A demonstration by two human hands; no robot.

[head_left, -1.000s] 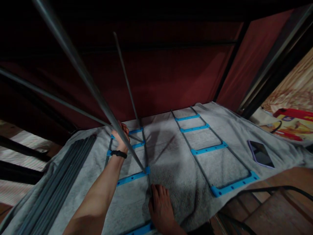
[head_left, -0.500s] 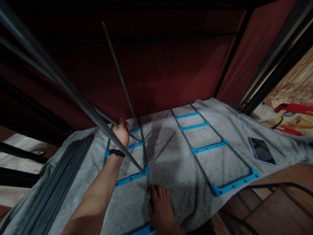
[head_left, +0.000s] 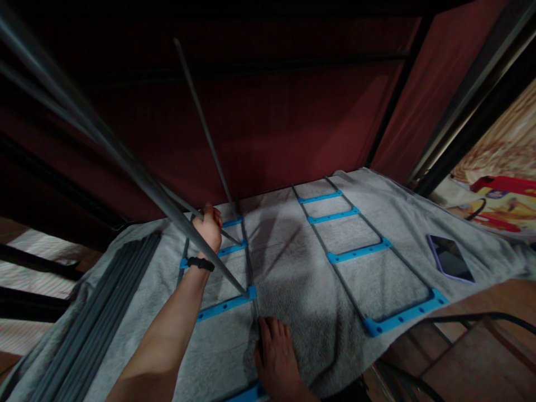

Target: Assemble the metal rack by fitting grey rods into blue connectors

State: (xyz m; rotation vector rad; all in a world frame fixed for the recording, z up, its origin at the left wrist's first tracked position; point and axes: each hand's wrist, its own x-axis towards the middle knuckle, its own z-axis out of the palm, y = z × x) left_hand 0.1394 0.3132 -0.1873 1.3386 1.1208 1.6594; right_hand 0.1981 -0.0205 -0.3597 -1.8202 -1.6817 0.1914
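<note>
My left hand (head_left: 208, 230), with a dark band at the wrist, is closed around a slanting grey tube (head_left: 229, 237). The tube's lower end meets a blue connector bar (head_left: 232, 249) of the left frame. A nearer grey tube (head_left: 159, 198) rises from another blue bar (head_left: 224, 307) and passes in front of my left forearm. A third tube (head_left: 205, 125) stands at the far end of this frame. Low in the view, my right hand (head_left: 276, 349) has its fingers curled over the frame's thin side tube (head_left: 249, 265), pressing it to the cloth.
A second frame with blue bars (head_left: 360, 254) lies flat to the right on the grey cloth (head_left: 288, 268). Loose grey tubes (head_left: 96, 312) lie bundled at the left. A phone (head_left: 450, 258) rests near the right edge. Behind stands a dark red panel (head_left: 293, 123).
</note>
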